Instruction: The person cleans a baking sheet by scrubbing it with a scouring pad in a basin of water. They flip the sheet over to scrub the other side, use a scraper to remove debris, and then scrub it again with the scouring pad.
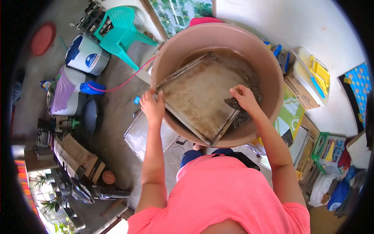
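Observation:
A large brown plastic tub (pixel 171 48) stands in front of me with murky water (pixel 230 54) in it. Tilted inside it, partly resting on its near rim, is a rectangular metal baking tray (pixel 202 93) with brownish stains. My left hand (pixel 152 104) is closed on the tray's left corner. My right hand (pixel 245 97) grips a dark, mesh-like scouring pad (pixel 233 103) over the right part of the tray. The tray's far right edge dips toward the water.
Another metal tray (pixel 146 136) lies on the floor below the tub. A green plastic chair (pixel 119 33) and a white bucket (pixel 87 54) stand at the left, with a pink hose (pixel 126 82) nearby. Boxes and a green crate (pixel 323 150) line the right wall.

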A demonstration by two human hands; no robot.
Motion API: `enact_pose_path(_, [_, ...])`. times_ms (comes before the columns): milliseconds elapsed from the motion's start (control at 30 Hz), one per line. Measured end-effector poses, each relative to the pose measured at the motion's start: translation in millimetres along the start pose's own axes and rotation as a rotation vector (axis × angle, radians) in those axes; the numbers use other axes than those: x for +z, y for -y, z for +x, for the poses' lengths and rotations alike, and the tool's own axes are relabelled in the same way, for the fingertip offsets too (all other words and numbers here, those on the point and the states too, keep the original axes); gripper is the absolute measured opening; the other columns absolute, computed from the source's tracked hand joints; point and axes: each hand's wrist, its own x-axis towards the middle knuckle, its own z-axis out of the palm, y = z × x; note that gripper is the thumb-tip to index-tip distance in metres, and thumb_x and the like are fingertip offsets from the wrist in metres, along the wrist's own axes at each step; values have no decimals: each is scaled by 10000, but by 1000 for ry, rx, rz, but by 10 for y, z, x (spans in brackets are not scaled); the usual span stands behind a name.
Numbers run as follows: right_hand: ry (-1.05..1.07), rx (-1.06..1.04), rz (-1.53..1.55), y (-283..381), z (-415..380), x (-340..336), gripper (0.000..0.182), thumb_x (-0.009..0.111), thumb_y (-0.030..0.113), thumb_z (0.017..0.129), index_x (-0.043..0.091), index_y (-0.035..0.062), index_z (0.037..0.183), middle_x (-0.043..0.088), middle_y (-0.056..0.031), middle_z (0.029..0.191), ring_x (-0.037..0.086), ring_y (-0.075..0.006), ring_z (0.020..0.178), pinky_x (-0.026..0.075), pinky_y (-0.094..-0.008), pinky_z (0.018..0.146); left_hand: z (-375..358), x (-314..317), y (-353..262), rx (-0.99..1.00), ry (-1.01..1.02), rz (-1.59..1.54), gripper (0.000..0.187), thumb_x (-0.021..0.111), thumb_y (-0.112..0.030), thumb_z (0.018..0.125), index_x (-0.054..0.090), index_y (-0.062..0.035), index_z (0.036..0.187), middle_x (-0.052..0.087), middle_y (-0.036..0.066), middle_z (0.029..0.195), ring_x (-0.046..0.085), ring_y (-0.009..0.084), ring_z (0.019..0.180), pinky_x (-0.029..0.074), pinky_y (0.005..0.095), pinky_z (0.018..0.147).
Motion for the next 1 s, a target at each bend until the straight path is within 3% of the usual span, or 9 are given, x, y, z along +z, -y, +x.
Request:
enact_pose_path(67, [-123,-42,-81,135,68,75,335,659,326,851,644,1,926,672,-146,820,634,-223,759,473,-327,742,-316,135,268,71,-36,24,385,681,-269,801,580,-98,1131,590,119,1105,499,351,1082,370,468,951])
enact_pose_path(100, [-132,-79,-91,122,138,113,328,652,321,853,637,17,975,664,-198,853,637,-319,806,480,-369,784,-425,172,317,106,-53,35,396,686,-255,798,573,-88,1139,586,126,1114,491,355,1090,367,467,956])
enact_pose_path(200, [-200,-420,-412,-337,544,323,348,644,300,851,622,20,1056,653,-218,958,615,-382,913,479,-426,836,-629,250,73,53,-166,-28,488,703,-220,784,519,-48,1202,554,162,1170,453,366,1137,352,475,977])
enact_pose_path(233, [-35,-212,-572,-370,589,437,378,637,273,848,603,25,1130,606,-248,1083,576,-417,993,462,-468,879,-660,265,14,9,-121,-39,576,710,-213,778,456,-10,1253,472,209,1281,394,396,1199,327,483,1011])
enact_pose_path(333, [87,-339,-478,-259,654,721,391,648,250,835,604,18,1146,580,-261,1131,570,-409,1015,456,-468,895,-692,383,-66,-126,-144,-33,612,715,-220,774,431,9,1266,394,237,1352,341,430,1239,307,488,1035])
enact_pose_path(467, [146,-756,-202,533,527,1355,330,631,168,835,622,61,1147,604,-178,1155,568,-383,1022,460,-442,905,-696,387,-17,-226,-36,-53,574,702,-230,787,461,31,1237,353,262,1379,321,456,1255,307,501,1038])
enact_pose_path(600, [214,-922,-27,1029,522,2016,145,618,124,816,681,63,932,637,-119,990,574,-342,963,470,-418,851,-677,432,42,-186,-80,-137,503,681,-214,795,496,54,1179,338,303,1374,347,492,1242,311,512,1037])
enact_pose_path(733, [87,-687,-99,952,915,2062,38,621,80,785,648,69,809,650,-121,850,590,-354,839,481,-445,753,-641,308,-159,-292,-30,-182,417,688,-213,795,505,62,1049,331,307,1375,392,505,1206,368,506,994])
enact_pose_path(1000, [189,-898,-186,1199,796,2158,63,615,92,809,618,72,869,629,-130,885,582,-349,843,483,-454,735,-659,304,-164,-244,-37,-154,383,678,-194,802,501,71,1014,313,334,1364,381,506,1215,380,491,978])
